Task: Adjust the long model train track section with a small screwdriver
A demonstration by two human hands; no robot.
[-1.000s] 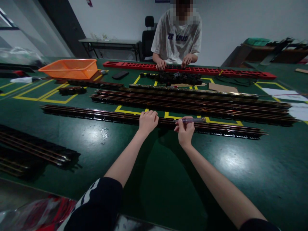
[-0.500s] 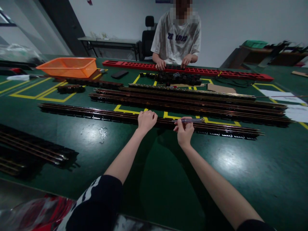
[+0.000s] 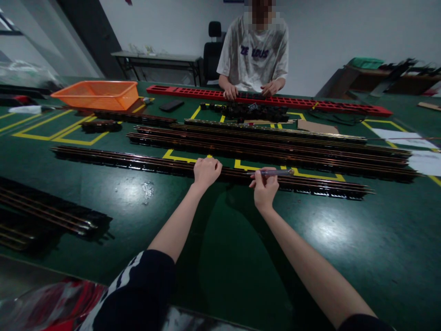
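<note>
A long black strip [image 3: 138, 161] with copper-coloured rods along its top lies crosswise in front of me on the green table. My left hand [image 3: 206, 171] is closed around it left of its middle, knuckles up. My right hand [image 3: 265, 189] pinches a slim screwdriver [image 3: 277, 173] with a clear, purplish handle. Its thin shaft points left, low over the strip, between my hands. Whether the tip touches the strip I cannot tell. Just behind lie several similar strips [image 3: 275, 149], side by side.
More strips [image 3: 44, 207] lie at the near left. An orange basket [image 3: 99, 96] and a phone-like black slab [image 3: 171, 105] stand farther back. Across the table a co-worker's hands [image 3: 230, 92] rest on a long red slotted frame [image 3: 344, 105]. Paper sheets [image 3: 425, 162] lie at the right.
The strip has slid slightly to the left together with my left hand. My right hand and the screwdriver have stayed almost in place.
</note>
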